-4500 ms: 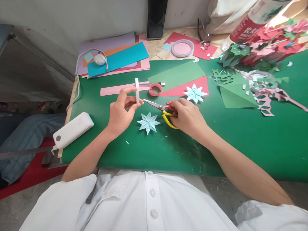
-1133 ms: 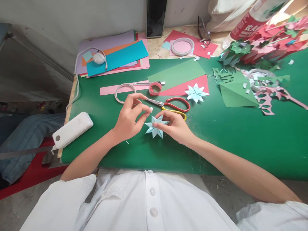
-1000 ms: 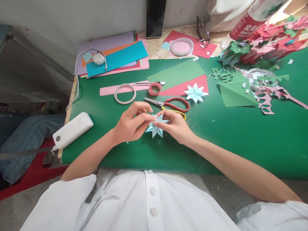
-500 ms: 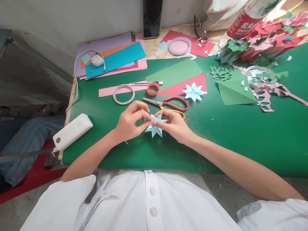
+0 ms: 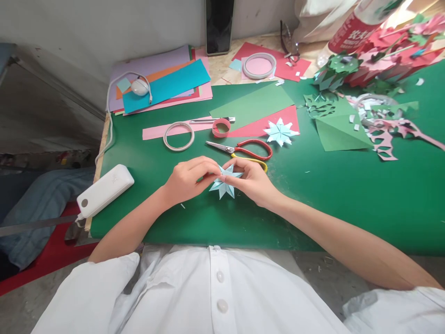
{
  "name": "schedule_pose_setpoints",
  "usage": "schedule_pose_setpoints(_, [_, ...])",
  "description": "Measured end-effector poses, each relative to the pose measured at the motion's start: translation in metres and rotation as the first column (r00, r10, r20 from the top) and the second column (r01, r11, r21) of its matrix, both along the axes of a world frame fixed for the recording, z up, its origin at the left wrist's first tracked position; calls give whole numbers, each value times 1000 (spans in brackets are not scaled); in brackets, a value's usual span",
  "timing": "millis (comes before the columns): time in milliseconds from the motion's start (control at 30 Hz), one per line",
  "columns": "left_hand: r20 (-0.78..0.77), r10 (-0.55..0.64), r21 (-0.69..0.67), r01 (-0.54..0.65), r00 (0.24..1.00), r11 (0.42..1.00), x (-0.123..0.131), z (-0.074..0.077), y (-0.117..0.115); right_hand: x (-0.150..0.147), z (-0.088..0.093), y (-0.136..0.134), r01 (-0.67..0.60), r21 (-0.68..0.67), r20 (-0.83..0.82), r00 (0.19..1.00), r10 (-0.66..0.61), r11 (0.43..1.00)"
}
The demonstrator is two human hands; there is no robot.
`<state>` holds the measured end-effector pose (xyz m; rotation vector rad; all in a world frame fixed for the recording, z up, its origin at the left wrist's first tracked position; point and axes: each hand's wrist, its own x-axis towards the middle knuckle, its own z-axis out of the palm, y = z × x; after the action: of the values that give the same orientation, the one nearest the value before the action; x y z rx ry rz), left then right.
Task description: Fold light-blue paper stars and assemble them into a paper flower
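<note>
A light blue folded paper star (image 5: 223,189) with several points is held just above the green table near its front edge. My right hand (image 5: 255,182) grips it from the right, thumb on top and fingers behind. My left hand (image 5: 193,178) is closed in a pinch at the star's upper middle, its fingertips meeting my right thumb. What exactly lies between the left fingertips is too small to see. Red-and-yellow-handled scissors (image 5: 245,150) lie just beyond my hands. A second light blue paper star (image 5: 280,132) rests farther back to the right.
A roll of tape (image 5: 178,136), a red paper ring (image 5: 221,128) and a utility knife (image 5: 212,120) lie behind my hands. At the left edge sits a white power bank (image 5: 104,190). Coloured paper (image 5: 167,86), green sheets, paper scraps and a bottle (image 5: 354,32) stand or lie farther back.
My left hand's raised fingers have lowered and drawn together over the star's middle. My right hand and the star have stayed nearly still.
</note>
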<state>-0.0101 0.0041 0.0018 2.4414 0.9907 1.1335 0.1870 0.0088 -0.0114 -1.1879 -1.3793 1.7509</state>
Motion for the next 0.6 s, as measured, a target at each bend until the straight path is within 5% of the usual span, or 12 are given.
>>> schedule_pose_setpoints(267, [-4,147,-396,-136,989,908,1,6,-1,-1,-1,-2,2,75,33,999,-5,997])
schedule_pose_setpoints(600, [-36,152,-416,-153,988,897,3,6,-3,-2,-2,-3,4,111,72,997,-12,994])
